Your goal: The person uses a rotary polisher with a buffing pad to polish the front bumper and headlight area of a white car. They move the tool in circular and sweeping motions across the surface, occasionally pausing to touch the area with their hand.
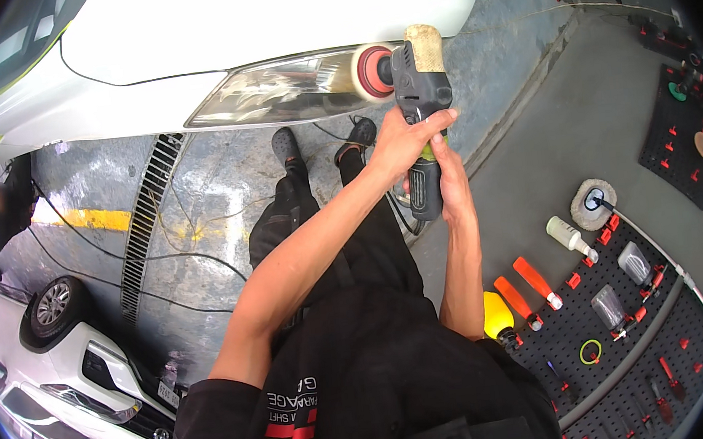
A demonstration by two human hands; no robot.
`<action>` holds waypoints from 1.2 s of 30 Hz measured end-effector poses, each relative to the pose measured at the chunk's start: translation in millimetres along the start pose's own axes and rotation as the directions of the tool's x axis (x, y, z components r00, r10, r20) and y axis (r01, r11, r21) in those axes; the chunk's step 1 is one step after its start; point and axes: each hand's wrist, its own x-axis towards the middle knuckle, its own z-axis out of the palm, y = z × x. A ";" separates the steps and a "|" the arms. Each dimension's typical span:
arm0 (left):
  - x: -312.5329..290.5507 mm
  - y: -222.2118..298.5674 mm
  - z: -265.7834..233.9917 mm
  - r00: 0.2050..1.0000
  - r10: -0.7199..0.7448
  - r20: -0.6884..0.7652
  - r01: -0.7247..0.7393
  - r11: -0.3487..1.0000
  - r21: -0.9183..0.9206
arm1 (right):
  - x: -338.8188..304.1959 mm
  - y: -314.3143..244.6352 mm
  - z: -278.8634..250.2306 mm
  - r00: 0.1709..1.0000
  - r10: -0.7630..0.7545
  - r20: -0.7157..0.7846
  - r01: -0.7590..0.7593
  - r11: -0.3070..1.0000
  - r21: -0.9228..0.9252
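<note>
Right of the long clear-plastic headlight (280, 91), the nearer left hand (399, 143) and right hand (453, 180) clamped an elongated black-and-green polisher (424, 90).

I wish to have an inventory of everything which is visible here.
Polisher: 1, black and green, in both hands
Polishing pad: 1, red and cream, at headlight
Headlight: 1, clear, on nearer car
Nearer car: 1, white, top
Second car: 1, white, lower left
Drain grate: 1, dark, left floor
Cables: several, black, floor
Another person: 1, dark clothes, far left
Pegboards: several, black, right
Wash mop: 1, beige, right
Bottles: at least 6, orange, clear, white, yellow, right
Small tools: several, red and dark, lower right
Shoes: 2, dark, on floor
Left hand: 1, bare, on polisher
Right hand: 1, bare, on polisher
</note>
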 end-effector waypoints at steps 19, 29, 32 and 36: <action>-76.5 21.8 -71.2 0.989 -0.023 -0.145 0.008 0.995 -0.102 | -22.4 5.9 77.2 0.986 0.007 0.167 -0.006 1.000 -0.009; -87.4 15.2 -87.8 0.982 0.045 -0.184 -0.066 0.992 -0.109 | -18.7 13.2 91.6 0.975 -0.027 0.221 0.042 0.997 -0.065; -76.3 15.2 -70.9 0.990 0.012 -0.144 -0.017 0.999 -0.031 | -15.4 26.8 72.9 0.985 -0.072 0.156 0.078 0.996 -0.032; -45.1 3.0 -45.4 0.997 0.018 -0.071 -0.017 1.000 0.022 | -16.2 15.3 51.3 0.997 -0.025 0.068 0.022 0.999 0.043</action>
